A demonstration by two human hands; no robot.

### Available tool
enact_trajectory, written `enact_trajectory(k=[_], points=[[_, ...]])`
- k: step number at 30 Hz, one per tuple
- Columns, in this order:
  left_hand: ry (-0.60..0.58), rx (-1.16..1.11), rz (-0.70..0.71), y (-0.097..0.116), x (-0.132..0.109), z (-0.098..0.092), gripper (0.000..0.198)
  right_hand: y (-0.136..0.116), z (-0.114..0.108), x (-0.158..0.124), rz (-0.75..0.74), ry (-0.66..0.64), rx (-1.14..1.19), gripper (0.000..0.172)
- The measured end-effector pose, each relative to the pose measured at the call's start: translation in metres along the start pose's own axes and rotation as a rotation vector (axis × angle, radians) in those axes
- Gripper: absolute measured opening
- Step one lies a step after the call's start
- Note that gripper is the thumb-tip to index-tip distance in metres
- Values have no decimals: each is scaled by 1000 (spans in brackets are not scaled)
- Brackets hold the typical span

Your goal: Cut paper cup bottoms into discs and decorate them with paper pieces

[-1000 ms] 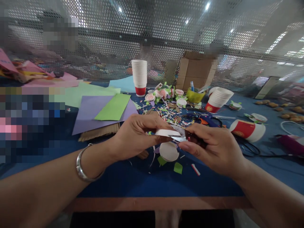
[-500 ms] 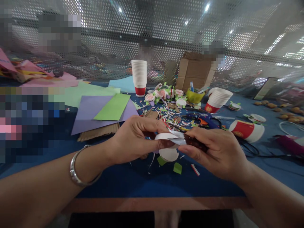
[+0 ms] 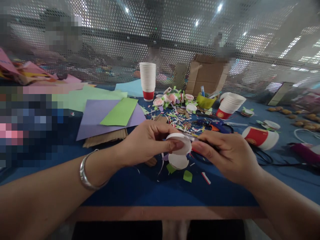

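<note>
My left hand (image 3: 152,141), with a silver bangle at the wrist, pinches a round white paper cup base (image 3: 183,146) between thumb and fingers. My right hand (image 3: 230,156) is closed around what look like scissors (image 3: 191,136), their metal blades at the disc's upper right edge. Most of their handle is hidden by my fingers. Under the held disc, another white cup base (image 3: 178,162) lies on the blue table. Green paper pieces (image 3: 187,176) and a red and white paper strip (image 3: 206,178) lie in front of it.
A tall cup stack (image 3: 147,81) stands behind a heap of paper scraps (image 3: 185,116). A glue gun (image 3: 217,126), a second cup stack (image 3: 231,103) and a tipped cup (image 3: 261,138) are to the right. Purple paper (image 3: 93,116) and corrugated cardboard (image 3: 105,138) lie left; a perforated screen (image 3: 112,43) rises behind.
My left hand has turned the cup base so its round face shows more. The blades, broad across the disc before, now show as a thin edge at its upper right.
</note>
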State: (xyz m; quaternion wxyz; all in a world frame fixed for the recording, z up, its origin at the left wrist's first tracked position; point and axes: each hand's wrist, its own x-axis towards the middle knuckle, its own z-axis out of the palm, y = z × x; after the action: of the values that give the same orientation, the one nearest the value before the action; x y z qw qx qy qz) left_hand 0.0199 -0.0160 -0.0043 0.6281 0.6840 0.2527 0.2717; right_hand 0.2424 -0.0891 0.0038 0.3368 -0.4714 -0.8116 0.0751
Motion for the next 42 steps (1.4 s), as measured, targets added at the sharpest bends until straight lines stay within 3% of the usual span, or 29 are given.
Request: enact_trajectory(k=[7,17,21,27,34,37,42], points=[[87,-218,-131,2,0,6,11,6,-1,5,164,114,50,44],[16,-421,-226,12,-1,8,10,12,1,9,219,38,40,47],[17,-373,-196,8,0,8,11,13,2,10,237,11,64,47],[110,-302,-160,5,-2,9,6,11,5,7,141,-26,15,42],[0,-363,-225,11,-3,9,13,10,6,7,112,-14,-15,40],[76,-326,-199,8,-2,7,26,11,4,6,122,-2,-22,40],[242,3,-1,1,0,2,39,12,1,6,154,11,-16,40]])
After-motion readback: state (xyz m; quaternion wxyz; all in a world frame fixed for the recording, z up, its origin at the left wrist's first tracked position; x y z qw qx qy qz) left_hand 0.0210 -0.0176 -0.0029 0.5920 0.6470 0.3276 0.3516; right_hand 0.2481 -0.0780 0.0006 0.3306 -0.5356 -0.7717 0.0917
